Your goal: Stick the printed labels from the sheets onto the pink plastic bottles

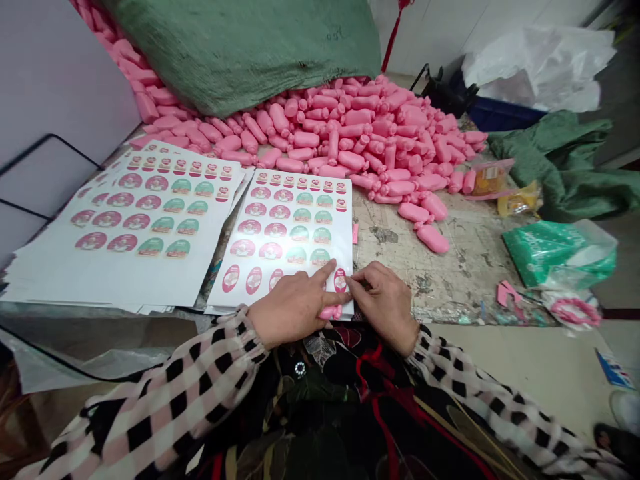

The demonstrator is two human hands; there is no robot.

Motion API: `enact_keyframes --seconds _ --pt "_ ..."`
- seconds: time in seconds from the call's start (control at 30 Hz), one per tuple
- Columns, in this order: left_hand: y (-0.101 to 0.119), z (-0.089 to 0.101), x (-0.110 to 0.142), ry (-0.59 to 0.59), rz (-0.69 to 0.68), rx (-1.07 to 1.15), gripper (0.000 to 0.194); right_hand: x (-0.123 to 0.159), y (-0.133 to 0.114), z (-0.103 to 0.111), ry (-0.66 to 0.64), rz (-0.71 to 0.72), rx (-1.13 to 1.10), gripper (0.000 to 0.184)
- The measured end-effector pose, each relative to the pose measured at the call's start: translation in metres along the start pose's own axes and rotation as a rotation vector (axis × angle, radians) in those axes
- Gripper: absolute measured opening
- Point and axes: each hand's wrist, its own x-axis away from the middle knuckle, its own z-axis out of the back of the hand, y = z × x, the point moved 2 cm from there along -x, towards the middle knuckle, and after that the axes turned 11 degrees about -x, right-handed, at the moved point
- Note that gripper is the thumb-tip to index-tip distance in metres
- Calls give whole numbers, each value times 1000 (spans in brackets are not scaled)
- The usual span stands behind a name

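A sheet of stickers point(295, 193) lies before me, with rows of pink and green labels and oval ones along its bottom. My left hand point(295, 303) rests on the sheet's lower part. Its index finger points along the paper, and the curled fingers hold a small pink bottle point(330, 311), mostly hidden beneath them. At the sheet's lower right corner, my right hand point(383, 300) pinches the edge of a red oval sticker point(340, 280) between thumb and index finger. Whether that sticker is fully off its backing I cannot tell.
A stack of similar sheets point(135, 280) lies to the left. Behind, a heap of pink bottles point(350, 133) spills from a green woven sack point(250, 47). A green tissue pack point(555, 253) and a pink scrunchie point(575, 311) lie at the table's right edge.
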Motion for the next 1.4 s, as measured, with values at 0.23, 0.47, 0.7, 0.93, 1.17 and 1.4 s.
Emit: enact_keyframes --seconds 0.23,0.47,0.7,0.93,1.17,1.4 --pt "3 -1 2 37 -17 -98 54 3 3 -1 74 19 -128 15" --pt "4 -3 2 71 -23 -97 55 5 3 0 88 16 -239 15" --pt "3 -7 4 114 -23 -64 53 3 -4 8 200 32 -430 10" --pt "-1 1 18 325 90 719 41 -12 -3 32 319 -117 -618 13" --pt "10 -9 5 445 385 2316 46 -13 -42 29 117 -50 -740 11" --pt "15 -8 3 544 435 2299 49 -9 -52 6 -21 -84 -735 12"
